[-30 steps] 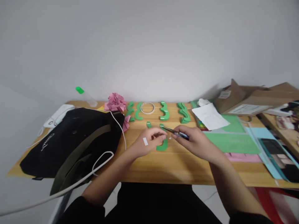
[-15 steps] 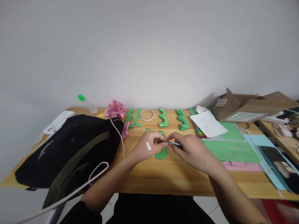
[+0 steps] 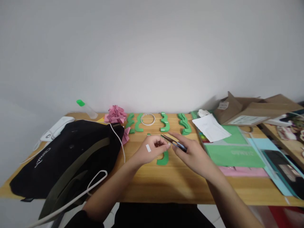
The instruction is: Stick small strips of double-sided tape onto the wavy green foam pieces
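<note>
My right hand [image 3: 191,153] grips a pair of small scissors [image 3: 177,144] with bluish handles, their dark blades parted and pointing left. Close to the blades, my left hand [image 3: 152,148] pinches thumb and fingertips together. A tiny pale bit shows at those fingertips, too small to name. On the back of this hand sits a short white strip [image 3: 148,148]. Below both hands lies a wavy green cut-out [image 3: 162,161], partly covered by them. Behind it are another green wavy piece [image 3: 164,122] with white strips on it and a ring of tape [image 3: 148,119].
A stack of green wavy pieces [image 3: 184,123] lies behind my right hand. Pink paper flowers [image 3: 116,114] and a black bag [image 3: 68,158] with a white cable are at left. Green packets [image 3: 235,155], white paper [image 3: 211,127], a cardboard box [image 3: 251,109] and a phone [image 3: 280,167] are at right.
The scissors were closed at my left fingertips; now their blades are parted and angled up. My right hand has drawn slightly away from my left.
</note>
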Demonstrator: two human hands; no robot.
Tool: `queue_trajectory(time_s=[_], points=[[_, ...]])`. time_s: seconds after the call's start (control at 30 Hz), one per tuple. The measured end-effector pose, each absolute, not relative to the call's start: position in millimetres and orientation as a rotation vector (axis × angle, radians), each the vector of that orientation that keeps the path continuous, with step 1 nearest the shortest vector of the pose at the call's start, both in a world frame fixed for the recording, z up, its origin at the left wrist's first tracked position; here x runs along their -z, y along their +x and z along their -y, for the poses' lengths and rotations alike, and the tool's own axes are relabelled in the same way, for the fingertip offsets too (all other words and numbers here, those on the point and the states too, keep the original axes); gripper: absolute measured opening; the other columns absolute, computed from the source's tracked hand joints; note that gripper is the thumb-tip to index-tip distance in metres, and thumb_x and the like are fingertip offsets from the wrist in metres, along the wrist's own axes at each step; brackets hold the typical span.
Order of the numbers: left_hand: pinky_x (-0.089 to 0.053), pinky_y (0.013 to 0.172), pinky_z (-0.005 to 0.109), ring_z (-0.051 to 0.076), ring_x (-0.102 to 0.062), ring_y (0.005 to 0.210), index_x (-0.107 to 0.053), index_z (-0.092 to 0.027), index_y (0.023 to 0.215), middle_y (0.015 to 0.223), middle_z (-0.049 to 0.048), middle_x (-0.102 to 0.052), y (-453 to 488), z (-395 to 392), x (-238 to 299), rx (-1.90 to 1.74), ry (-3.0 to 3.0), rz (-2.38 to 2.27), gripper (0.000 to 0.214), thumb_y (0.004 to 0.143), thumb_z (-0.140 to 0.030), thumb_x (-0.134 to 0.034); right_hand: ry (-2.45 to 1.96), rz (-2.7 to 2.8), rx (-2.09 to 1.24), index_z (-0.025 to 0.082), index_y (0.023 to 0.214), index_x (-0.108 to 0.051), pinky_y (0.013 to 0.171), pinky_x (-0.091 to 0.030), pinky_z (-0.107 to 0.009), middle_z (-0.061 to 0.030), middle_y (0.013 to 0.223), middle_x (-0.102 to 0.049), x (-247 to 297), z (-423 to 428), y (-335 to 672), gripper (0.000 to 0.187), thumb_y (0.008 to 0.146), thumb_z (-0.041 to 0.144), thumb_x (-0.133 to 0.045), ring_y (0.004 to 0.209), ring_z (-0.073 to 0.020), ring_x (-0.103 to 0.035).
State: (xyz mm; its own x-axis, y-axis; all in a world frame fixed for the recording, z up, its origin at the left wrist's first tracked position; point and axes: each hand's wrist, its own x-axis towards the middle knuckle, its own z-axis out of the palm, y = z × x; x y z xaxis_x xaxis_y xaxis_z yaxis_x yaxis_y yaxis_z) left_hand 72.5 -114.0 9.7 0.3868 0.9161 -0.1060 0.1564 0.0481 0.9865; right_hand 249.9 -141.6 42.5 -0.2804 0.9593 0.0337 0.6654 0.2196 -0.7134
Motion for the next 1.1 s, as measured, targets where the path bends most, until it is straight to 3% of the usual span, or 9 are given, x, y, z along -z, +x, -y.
queue_trajectory(time_s=[0.13,0.23,0.33,0.43,0.67,1.1], points=[[-0.044,0.058,0.022,0.011,-0.056,0.060,-0.066,-0.015,0.068,0.064,0.0014,-0.064,74,116,-23,-0.897,1.259,-0.959,0.019,0.069,-0.032,-0.073,-1.459,1.579,-0.883,0.022,0.131,-0.053,0.051,-0.037,-0.026,0.0026,0.061,-0.051,-40,141,243,0.045,0.091,0.042,-0.049,0.052,-0.0146,-0.045],[-0.047,0.063,0.023,0.011,-0.058,0.064,-0.068,-0.015,0.073,0.070,0.0018,-0.067,73,117,-35,-1.088,1.186,-0.922,0.017,0.071,-0.032,-0.071,-1.357,1.247,-1.078,0.020,0.114,-0.061,0.043,-0.031,-0.025,0.0022,0.062,-0.042,-40,148,235,0.050,0.093,0.057,-0.035,0.048,-0.0126,-0.035],[-0.048,0.062,0.024,0.011,-0.058,0.063,-0.069,-0.016,0.074,0.069,0.0009,-0.067,72,117,-44,-1.200,1.139,-0.912,0.016,0.072,-0.032,-0.071,-1.303,1.163,-1.219,0.019,0.096,-0.064,0.044,-0.034,-0.025,0.0010,0.064,-0.042,-43,159,227,0.052,0.091,0.063,-0.038,0.051,-0.0116,-0.037],[-0.048,0.062,0.024,0.011,-0.058,0.062,-0.069,-0.017,0.073,0.066,-0.0001,-0.065,72,116,-48,-1.222,1.097,-0.896,0.016,0.071,-0.033,-0.072,-1.235,1.187,-1.299,0.019,0.087,-0.063,0.044,-0.034,-0.024,0.0019,0.064,-0.041,-47,167,222,0.047,0.087,0.064,-0.047,0.050,-0.0104,-0.037],[-0.047,0.060,0.023,0.010,-0.058,0.061,-0.070,-0.017,0.070,0.064,0.0000,-0.067,72,115,-47,-1.243,1.060,-0.883,0.012,0.069,-0.029,-0.073,-1.137,1.092,-1.515,0.019,0.083,-0.061,0.037,-0.018,-0.021,0.0059,0.057,-0.033,-49,168,218,0.046,0.082,0.064,-0.054,0.042,-0.0064,-0.025],[-0.049,0.058,0.022,0.009,-0.059,0.058,-0.072,-0.017,0.069,0.066,0.0009,-0.069,78,118,-47,-1.263,1.047,-0.921,0.007,0.067,-0.023,-0.073,-1.098,0.977,-1.507,0.018,0.075,-0.060,0.035,-0.016,-0.019,0.0065,0.054,-0.034,-45,165,213,0.041,0.081,0.059,-0.061,0.040,-0.0048,-0.024]])
